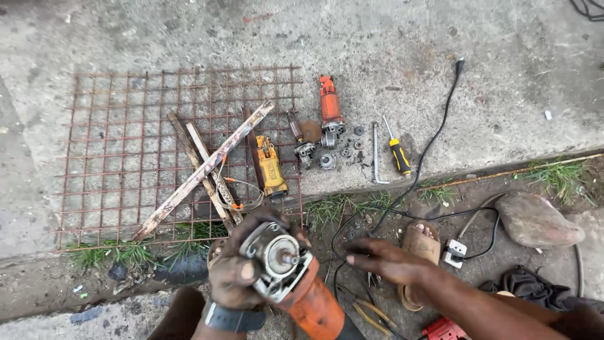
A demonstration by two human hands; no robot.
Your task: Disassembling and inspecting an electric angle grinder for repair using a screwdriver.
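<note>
Head view: left hand [236, 277] fingers wrap the orange grinder [296, 283] (gear head up, body running toward the person); right hand [387, 261] hovers just beside it, fingers loosely extended, empty.

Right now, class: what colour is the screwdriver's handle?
Yellow and black; the screwdriver shows best in the head view.

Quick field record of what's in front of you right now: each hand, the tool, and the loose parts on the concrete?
left hand: grips the orange angle grinder, gear head up, spindle bare
right hand: open, empty, beside the grinder
concrete: orange tool body, yellow tool body, small loose parts, screwdriver
left of these: rusty wire mesh under wooden strips
</note>
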